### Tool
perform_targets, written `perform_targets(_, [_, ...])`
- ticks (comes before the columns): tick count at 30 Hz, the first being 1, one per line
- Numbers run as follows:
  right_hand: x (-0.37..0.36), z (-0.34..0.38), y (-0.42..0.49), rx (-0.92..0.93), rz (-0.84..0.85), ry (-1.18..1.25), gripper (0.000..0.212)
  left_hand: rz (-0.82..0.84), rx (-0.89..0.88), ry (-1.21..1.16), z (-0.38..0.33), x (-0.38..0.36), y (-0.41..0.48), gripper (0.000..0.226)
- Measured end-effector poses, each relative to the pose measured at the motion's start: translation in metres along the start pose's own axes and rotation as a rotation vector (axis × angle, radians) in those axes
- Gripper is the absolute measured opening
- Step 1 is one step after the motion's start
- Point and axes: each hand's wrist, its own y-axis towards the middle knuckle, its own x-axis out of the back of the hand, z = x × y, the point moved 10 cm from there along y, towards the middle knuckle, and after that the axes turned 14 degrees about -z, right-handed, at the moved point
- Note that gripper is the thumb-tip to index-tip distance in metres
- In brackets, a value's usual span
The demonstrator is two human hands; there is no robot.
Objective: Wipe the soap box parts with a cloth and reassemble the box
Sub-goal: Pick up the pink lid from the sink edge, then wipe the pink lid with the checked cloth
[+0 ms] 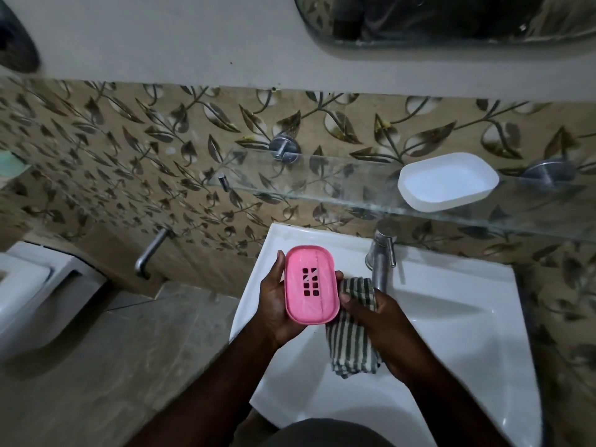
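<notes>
- My left grip is curled round the pink drain tray, thumb on its left edge and a fingertip showing at its right edge. It holds the tray slotted face up over the left rim of the sink.
- My right grip is closed on the striped cloth, bunched in my fingers just beside the tray's right edge. The loose end hangs under my palm over the basin.
- I cannot tell whether the cloth touches the tray.
- The white box base sits open side up on the glass shelf, well apart from the tray, up and to the right.
- The metal tap stands just behind the cloth.
- A toilet shows at far left.
</notes>
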Motion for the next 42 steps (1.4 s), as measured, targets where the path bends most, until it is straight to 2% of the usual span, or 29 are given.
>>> perform_targets(4, [0.041,0.009,0.01,0.096,-0.227,-0.232,0.012,0.034,-0.006,-0.025,-0.004,0.001,0.001,0.087])
perform_targets(7, [0.055,0.031,0.006,0.113,-0.302,-0.104,0.011,0.029,0.008,-0.019,-0.001,0.002,0.003,0.08])
perform_targets(9, [0.045,0.051,0.003,0.1,-0.24,0.071,0.014,0.013,0.02,-0.014,0.005,0.0,0.003,0.077])
perform_targets(11, [0.023,0.065,0.0,0.096,-0.13,0.146,0.018,-0.013,0.017,-0.009,0.008,-0.004,0.002,0.074])
perform_targets(15, [0.0,0.073,0.001,0.192,-0.147,-0.025,0.019,-0.028,-0.028,0.053,0.013,-0.013,0.002,0.072])
perform_targets(19, [-0.021,0.09,0.005,0.383,-0.207,-0.345,0.013,-0.091,-0.091,0.159,0.016,-0.012,0.003,0.073])
perform_targets(23, [-0.053,0.081,-0.01,0.523,-0.163,-0.54,0.015,-0.164,-0.122,0.22,0.007,-0.009,0.006,0.062])
perform_targets(26, [-0.058,0.073,-0.025,0.579,-0.134,-0.636,0.007,-0.197,-0.169,0.28,0.0,-0.002,0.008,0.068])
perform_targets(28, [-0.053,0.077,-0.022,0.566,-0.133,-0.641,0.007,-0.204,-0.158,0.306,0.008,-0.002,0.009,0.067])
perform_targets(33, [-0.03,0.114,-0.008,0.609,-0.299,-0.552,0.005,-0.147,-0.124,0.362,0.022,-0.025,0.009,0.058])
perform_targets(36, [-0.03,0.115,-0.012,0.64,-0.337,-0.562,0.006,-0.125,-0.151,0.387,0.016,-0.034,0.007,0.06])
perform_targets(42, [-0.04,0.082,-0.024,0.564,-0.188,-0.601,0.01,-0.137,-0.201,0.391,0.007,-0.03,0.01,0.07])
